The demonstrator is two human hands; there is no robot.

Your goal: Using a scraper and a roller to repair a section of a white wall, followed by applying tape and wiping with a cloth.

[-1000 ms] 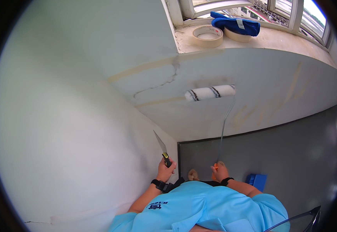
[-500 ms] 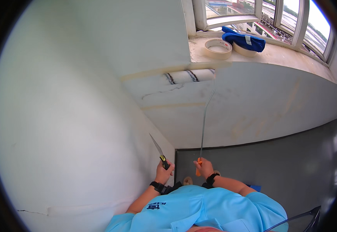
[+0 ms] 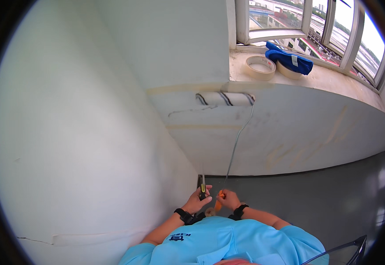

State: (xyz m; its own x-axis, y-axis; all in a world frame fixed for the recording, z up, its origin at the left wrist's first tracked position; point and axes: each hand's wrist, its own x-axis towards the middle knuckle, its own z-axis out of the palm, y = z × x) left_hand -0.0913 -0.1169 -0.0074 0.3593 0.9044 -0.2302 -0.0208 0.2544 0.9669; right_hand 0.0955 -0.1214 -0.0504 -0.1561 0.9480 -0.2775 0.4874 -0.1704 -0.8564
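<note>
My right hand [image 3: 228,199] grips the orange handle of a long-shafted paint roller [image 3: 224,99]. Its white sleeve with dark stripes lies against the wall just under the window sill, beside a cracked patch. In my left hand [image 3: 198,202] is a putty knife [image 3: 202,185] with a dark and yellow handle, blade pointing up near the wall corner. Both hands sit close together above my light blue shirt.
The white wall [image 3: 77,132] curves along my left. On the sill [image 3: 325,81] lie a roll of masking tape [image 3: 260,66], a second tape roll and a blue cloth [image 3: 289,59]. Grey floor [image 3: 325,198] spreads to the right. Windows stand above the sill.
The roller has travelled up the wall to just under the sill. The view has swung right and the putty knife has turned more upright.
</note>
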